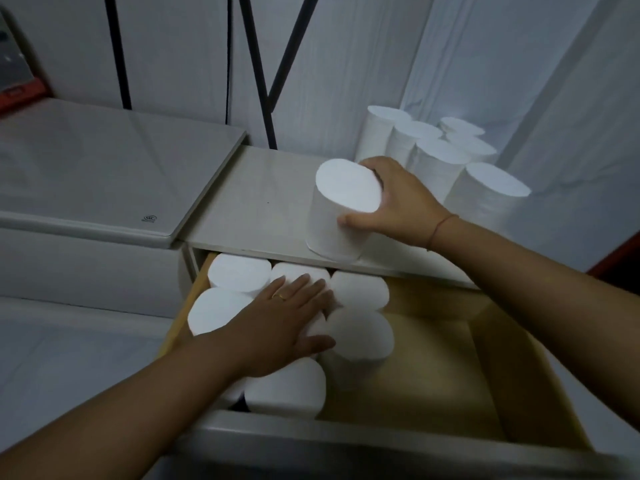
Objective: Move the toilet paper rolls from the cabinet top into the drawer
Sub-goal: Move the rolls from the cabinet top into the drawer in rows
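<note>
So the right hand [398,202] is wrapped round one toilet paper roll [341,220], thumb on the near side and fingers curled round the back. That roll stands upright right at the front edge of the cabinet top [249,202], just above the open drawer [346,441]. Honestly can't tell if it's lifted a touch or resting on the surface. The left hand [287,317] is down in the drawer with its fingers straight and a bit spread, pressing flat on the tops of the packed rolls [360,336]. It isn't gripping anything. Those rolls stand on end, touching each other, all bunched in the left part of the drawer, and I count at least six. The right part of the drawer shows bare wood-coloured bottom. At the back right of the cabinet top there's a cluster of six waiting rolls [488,192], also on end, close together against the white wall and just behind the right hand. There's a thin red cord [440,230] on the right wrist and a ring [280,296] on the left hand. Left of the cabinet, touching it, sits a white appliance with a glossy lid [104,168], and a few black poles [256,64] lean against the wall behind.
</note>
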The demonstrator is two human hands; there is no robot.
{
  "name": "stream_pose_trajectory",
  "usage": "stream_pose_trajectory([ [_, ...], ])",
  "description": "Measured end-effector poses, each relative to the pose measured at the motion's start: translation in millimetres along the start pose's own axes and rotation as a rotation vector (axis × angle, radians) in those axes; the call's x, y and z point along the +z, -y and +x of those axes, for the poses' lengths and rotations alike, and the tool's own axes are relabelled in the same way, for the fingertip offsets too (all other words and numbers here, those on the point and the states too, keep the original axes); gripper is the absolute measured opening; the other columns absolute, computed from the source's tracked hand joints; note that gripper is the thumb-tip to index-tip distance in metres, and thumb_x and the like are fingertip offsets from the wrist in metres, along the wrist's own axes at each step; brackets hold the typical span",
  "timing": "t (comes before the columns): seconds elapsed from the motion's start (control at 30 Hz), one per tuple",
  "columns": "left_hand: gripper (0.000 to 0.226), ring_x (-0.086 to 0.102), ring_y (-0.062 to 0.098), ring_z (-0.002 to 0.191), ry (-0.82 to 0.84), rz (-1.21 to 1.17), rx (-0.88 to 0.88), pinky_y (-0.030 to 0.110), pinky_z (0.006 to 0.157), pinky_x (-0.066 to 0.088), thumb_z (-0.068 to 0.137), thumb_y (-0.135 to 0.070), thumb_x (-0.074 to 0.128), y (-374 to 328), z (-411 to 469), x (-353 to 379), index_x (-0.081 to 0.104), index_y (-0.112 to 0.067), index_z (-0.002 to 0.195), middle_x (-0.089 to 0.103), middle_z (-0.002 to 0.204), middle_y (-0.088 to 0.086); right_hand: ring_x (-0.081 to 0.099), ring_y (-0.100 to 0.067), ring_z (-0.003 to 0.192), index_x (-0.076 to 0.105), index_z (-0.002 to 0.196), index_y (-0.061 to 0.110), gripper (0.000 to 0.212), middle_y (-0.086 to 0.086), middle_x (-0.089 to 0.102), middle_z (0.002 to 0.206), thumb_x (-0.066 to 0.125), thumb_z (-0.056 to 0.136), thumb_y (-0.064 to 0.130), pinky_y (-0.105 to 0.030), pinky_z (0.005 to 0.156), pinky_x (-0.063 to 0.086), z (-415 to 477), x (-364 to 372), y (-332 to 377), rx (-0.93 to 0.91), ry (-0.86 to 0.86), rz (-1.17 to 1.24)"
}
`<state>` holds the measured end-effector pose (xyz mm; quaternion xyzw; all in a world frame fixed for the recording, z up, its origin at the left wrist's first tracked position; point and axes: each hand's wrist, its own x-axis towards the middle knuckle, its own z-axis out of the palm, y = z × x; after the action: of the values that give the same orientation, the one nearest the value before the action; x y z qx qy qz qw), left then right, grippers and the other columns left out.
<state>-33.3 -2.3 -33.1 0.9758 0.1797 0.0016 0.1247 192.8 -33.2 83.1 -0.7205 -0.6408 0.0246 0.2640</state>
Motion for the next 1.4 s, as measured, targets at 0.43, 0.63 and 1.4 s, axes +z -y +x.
stream_pose_trajectory([
  [0.43,0.074,-0.017,0.011,0.143,0.158,0.083,0.011,0.038,0.117,-0.009,0.084,-0.074,0.011,-13,-27,17,-0.010,-0.041,0.147,-0.014,0.156,-0.013,0.048,0.007,0.095,0.040,0.113,0.042,0.069,0.017,0.048,0.111,0.079,0.058,0.053,-0.006,0.070,0.037,-126,-20,19,-0.026,0.212,0.082],
  [0.63,0.073,-0.019,0.014,0.143,0.212,0.137,0.038,0.040,0.118,-0.009,0.082,-0.072,0.011,-20,-28,14,-0.006,-0.041,0.147,-0.016,0.157,-0.010,0.044,0.015,0.101,0.038,0.115,0.046,0.071,0.024,0.047,0.112,0.080,0.058,0.050,0.000,0.074,0.039,-155,-20,21,-0.047,0.294,0.082],
  [1.4,0.060,-0.024,0.013,0.140,0.215,0.169,0.066,0.034,0.112,-0.014,0.095,-0.056,0.015,-18,-32,23,-0.011,-0.039,0.146,-0.024,0.153,-0.009,0.046,-0.006,0.105,0.047,0.126,0.027,0.047,0.005,0.045,0.127,0.066,0.083,0.033,-0.008,0.081,0.040,-191,49,-11,0.147,0.550,0.206],
])
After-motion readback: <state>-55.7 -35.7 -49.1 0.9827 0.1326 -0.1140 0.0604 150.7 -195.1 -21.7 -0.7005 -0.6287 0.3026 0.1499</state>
